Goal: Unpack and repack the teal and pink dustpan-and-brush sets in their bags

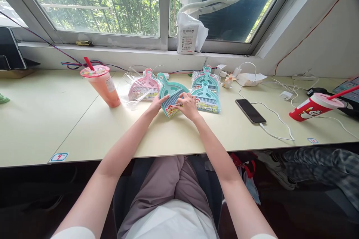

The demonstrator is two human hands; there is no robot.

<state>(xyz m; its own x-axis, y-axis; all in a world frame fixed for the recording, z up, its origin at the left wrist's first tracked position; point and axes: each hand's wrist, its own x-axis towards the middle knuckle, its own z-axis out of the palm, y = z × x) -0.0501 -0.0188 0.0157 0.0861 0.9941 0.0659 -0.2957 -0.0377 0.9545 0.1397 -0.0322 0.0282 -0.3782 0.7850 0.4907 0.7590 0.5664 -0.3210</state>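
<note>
Between my two hands, a little above the table, is a teal dustpan and brush set (171,89) with a printed label along its lower edge. My left hand (157,105) grips its left side. My right hand (187,104) has its fingers bent and pinched at the label on the lower right. Just behind on the left lies a pink dustpan and brush set (146,85) by crumpled clear plastic wrap (126,93). To the right, a wrapped teal set (206,99) lies in front of another teal set (207,74).
A tilted pink drink cup (102,86) stands left of the sets. On the right are a phone (250,111) on a white cable, a red cup (311,107) and several chargers (286,95). A white box (187,39) sits on the window sill. Another person's leg (316,164) shows under the table.
</note>
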